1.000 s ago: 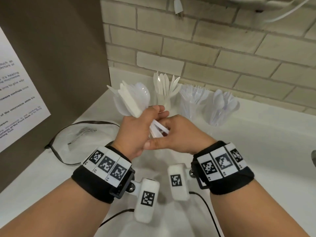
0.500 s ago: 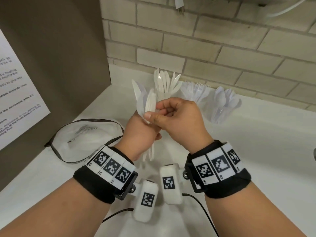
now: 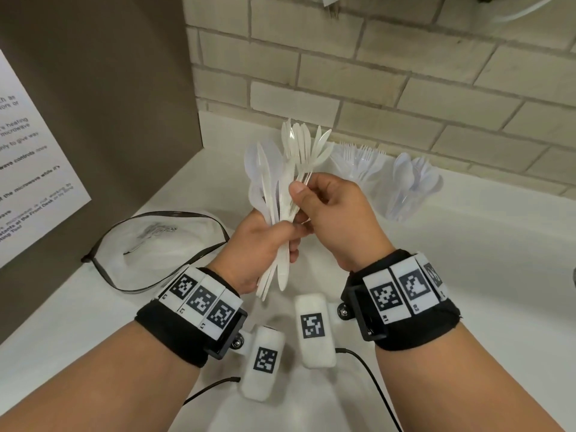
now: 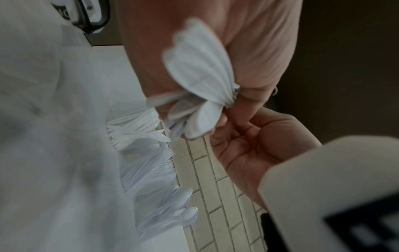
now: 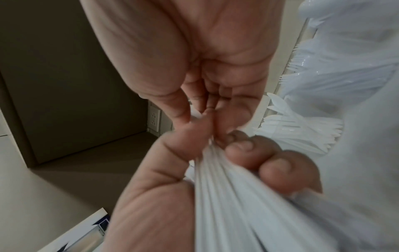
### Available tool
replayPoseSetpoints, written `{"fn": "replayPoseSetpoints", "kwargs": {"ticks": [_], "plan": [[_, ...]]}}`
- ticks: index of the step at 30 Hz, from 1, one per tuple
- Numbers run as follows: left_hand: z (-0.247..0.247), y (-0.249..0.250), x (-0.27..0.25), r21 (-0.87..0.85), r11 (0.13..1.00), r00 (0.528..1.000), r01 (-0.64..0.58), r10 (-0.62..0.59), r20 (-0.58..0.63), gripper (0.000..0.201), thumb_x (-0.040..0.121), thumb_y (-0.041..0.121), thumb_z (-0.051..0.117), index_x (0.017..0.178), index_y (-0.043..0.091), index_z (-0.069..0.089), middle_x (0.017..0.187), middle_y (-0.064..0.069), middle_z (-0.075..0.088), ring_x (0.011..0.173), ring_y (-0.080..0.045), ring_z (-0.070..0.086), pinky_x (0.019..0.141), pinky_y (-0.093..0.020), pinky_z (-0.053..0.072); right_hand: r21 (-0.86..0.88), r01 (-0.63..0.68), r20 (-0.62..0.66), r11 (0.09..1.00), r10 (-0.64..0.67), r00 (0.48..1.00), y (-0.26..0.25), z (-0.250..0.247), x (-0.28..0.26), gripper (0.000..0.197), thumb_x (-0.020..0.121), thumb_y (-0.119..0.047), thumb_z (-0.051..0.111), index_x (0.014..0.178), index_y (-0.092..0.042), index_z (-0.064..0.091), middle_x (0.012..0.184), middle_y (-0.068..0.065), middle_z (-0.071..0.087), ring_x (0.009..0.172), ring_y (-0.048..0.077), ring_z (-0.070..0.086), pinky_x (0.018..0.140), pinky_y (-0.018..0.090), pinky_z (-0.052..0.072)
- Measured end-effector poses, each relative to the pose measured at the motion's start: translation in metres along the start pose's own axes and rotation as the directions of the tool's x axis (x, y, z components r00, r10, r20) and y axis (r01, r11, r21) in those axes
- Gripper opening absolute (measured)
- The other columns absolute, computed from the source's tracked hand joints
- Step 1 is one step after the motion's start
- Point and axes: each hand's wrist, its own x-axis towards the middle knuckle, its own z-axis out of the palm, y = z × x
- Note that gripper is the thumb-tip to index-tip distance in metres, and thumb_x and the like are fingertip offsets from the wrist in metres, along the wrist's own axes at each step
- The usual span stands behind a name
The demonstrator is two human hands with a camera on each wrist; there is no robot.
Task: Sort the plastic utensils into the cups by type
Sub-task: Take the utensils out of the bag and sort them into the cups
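Here left hand [image 3: 261, 241] fists mixed bundle [image 3: 274, 194] upright by handles, heads fanned for picking. Right hand [image 3: 330, 213] pinches one piece near top, thumb against forefinger, probably to draw it free. Cups [image 3: 402, 188] behind, already sorted by type.

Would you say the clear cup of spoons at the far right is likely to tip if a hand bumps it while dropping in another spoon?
Probably yes. The cup of spoons looks thin, clear and light, while the spoon bowls fan out well above its rim, so it seems top-heavy. It stands free on the smooth white counter, so a nudge may slide it first; a knock near the top would likelier tip it.
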Motion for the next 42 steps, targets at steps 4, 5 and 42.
{"fn": "replayPoseSetpoints", "kwargs": {"ticks": [4,5,42], "plan": [[-0.001,-0.005,0.002,-0.092,0.996,1.000,0.013,-0.011,0.022,0.025,0.086,0.029,0.055,0.107,0.016,0.059,0.070,-0.001,0.047,0.054,-0.010,0.039,0.048,-0.022,0.037,0.058,-0.048,-0.015,0.997,0.049,0.999,0.004,0.001,0.002,0.026,0.097,-0.020,0.049,0.095,0.003,0.061,0.092,0.028,0.066,0.078,0.043,0.066,0.071,0.050,0.058],[-0.002,-0.005,0.003,-0.087,0.996,1.000,0.013,-0.011,0.019,0.027,0.086,0.030,0.055,0.109,0.015,0.058,0.072,-0.003,0.046,0.054,-0.009,0.039,0.049,-0.021,0.038,0.098,-0.070,-0.021,0.993,0.072,0.997,0.005,0.002,0.001,0.025,0.098,-0.018,0.049,0.098,0.004,0.060,0.096,0.029,0.065,0.082,0.044,0.065,0.071,0.049,0.059],[-0.005,-0.003,0.001,-0.074,0.989,0.992,0.124,-0.125,-0.004,0.025,0.094,0.018,0.055,0.117,0.017,0.065,0.067,0.005,0.052,0.051,-0.010,0.042,0.049,-0.023,0.037,0.222,-0.185,-0.063,0.957,0.204,0.977,0.011,0.010,-0.003,0.036,0.080,-0.024,0.075,0.057,-0.016,0.049,0.043,-0.010,0.048,0.033,0.004,0.040,0.036,0.016,0.030]]}}
